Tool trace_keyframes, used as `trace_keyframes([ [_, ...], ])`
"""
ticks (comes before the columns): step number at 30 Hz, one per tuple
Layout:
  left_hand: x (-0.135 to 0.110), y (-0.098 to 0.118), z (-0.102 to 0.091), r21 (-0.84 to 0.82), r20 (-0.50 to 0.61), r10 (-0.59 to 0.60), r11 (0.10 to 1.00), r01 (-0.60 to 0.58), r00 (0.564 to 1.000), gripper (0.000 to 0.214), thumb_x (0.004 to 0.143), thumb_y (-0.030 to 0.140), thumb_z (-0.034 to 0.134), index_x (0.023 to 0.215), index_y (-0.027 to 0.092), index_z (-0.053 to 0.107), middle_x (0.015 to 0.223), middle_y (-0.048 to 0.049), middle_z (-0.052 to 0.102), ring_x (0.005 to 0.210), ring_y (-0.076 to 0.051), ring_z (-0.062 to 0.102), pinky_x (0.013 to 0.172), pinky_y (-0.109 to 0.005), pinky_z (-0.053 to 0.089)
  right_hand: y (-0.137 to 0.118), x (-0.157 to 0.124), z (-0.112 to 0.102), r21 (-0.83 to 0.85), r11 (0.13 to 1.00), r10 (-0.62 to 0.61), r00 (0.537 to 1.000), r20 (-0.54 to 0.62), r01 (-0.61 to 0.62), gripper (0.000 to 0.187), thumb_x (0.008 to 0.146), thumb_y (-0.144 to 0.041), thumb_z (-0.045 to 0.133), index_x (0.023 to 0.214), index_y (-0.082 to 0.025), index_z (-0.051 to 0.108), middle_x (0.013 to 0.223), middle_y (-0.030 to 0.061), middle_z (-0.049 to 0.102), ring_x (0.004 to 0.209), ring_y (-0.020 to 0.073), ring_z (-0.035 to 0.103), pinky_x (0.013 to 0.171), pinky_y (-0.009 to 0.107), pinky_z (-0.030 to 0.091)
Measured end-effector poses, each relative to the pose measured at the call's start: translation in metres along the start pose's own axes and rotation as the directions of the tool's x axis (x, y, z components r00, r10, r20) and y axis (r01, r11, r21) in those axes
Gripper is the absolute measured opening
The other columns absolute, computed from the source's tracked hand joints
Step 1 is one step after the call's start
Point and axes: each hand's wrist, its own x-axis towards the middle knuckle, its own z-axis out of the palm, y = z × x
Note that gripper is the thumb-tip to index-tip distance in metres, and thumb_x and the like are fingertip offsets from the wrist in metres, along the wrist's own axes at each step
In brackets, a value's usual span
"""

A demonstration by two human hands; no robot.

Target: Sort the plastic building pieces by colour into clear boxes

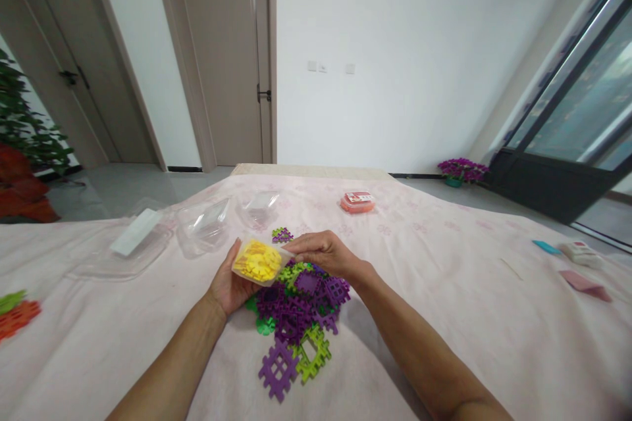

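A small clear plastic box filled with yellow pieces is tilted toward me above the table. My left hand grips it from the left side and below, thumb along its edge. At the box's right edge, the fingers of my right hand are pressed together on the rim. Directly beneath lies a loose heap of purple interlocking plastic pieces, mixed with lime-green and green ones. Closest to me, a purple window-shaped piece touches a lime-green frame piece.
Clear empty plastic containers stand at the back left. Beyond my hands sits a closed box of orange-red pieces. Orange and green pieces lie at the far left. A pink cloth and a whitish packet are at right.
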Motion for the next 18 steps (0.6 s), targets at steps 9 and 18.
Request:
trace_keyframes([
  [9,0.001,0.002,-0.002,0.026,0.019,-0.043,0.999,0.042,0.999,0.055,0.097,0.044,0.05,0.141,0.011,0.048,0.109,-0.0167,0.075,0.094,-0.029,0.075,0.079,-0.042,0.062,0.002,0.0,0.0,-0.006,1.0,-0.017,1.0,-0.008,0.017,0.025,0.088,-0.039,0.073,0.108,-0.026,0.078,0.108,0.0067,0.077,0.104,0.0192,0.072,0.095,0.037,0.057],
  [18,-0.008,0.002,0.011,0.019,-0.002,-0.059,0.998,0.059,0.998,0.046,0.098,0.04,0.048,0.134,0.011,0.05,0.101,-0.0154,0.075,0.086,-0.028,0.075,0.07,-0.042,0.064,-0.006,-0.004,0.008,-0.244,0.958,-0.161,0.987,-0.018,0.151,0.027,0.099,-0.031,0.058,0.121,-0.024,0.072,0.112,0.0082,0.076,0.102,0.0181,0.072,0.09,0.034,0.058],
])
